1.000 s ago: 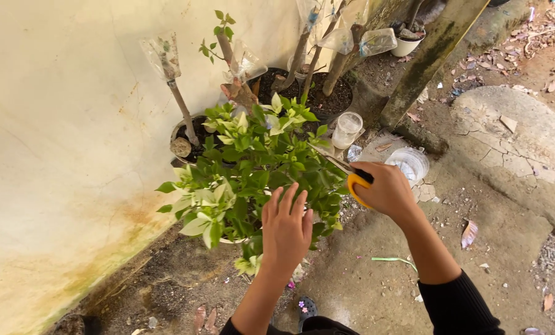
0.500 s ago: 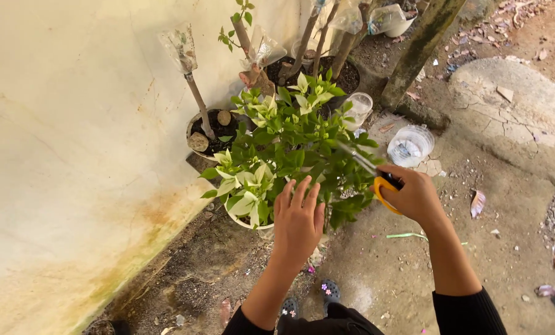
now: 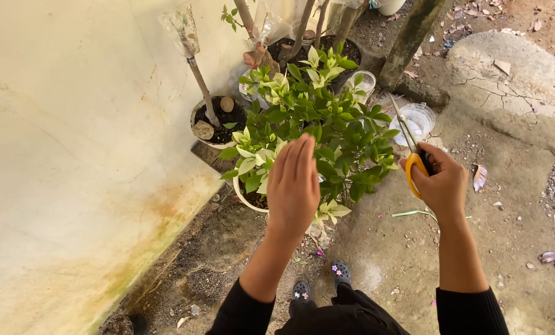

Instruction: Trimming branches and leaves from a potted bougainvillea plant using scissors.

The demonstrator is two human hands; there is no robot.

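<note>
The left hand [image 3: 295, 183] hovers flat, fingers straight and pressed together, palm down over the near side of a leafy potted plant [image 3: 315, 124], holding nothing. The plant is a dense dome of smooth pointed leaves, dark green on the right, pale cream-green on the left and near edges; it fills a round white pot [image 3: 245, 197] whose rim shows only at the near left. The right hand [image 3: 442, 185] is closed around the orange loop handle of the scissors [image 3: 409, 144], whose slim metal blades stand slightly apart and point far, just right of the foliage and clear of it. Far right of the blades lies a clear plastic cup [image 3: 417, 119]. Left of the plant a rough, stained plaster wall [image 3: 73, 155] runs close, leaving a narrow strip of soil. A second pot [image 3: 217, 119] with dark earth, stones and a bare wrapped stem sits far left. To the right, packed dirt ground [image 3: 507, 236] lies open, scattered with dry leaves.
</note>
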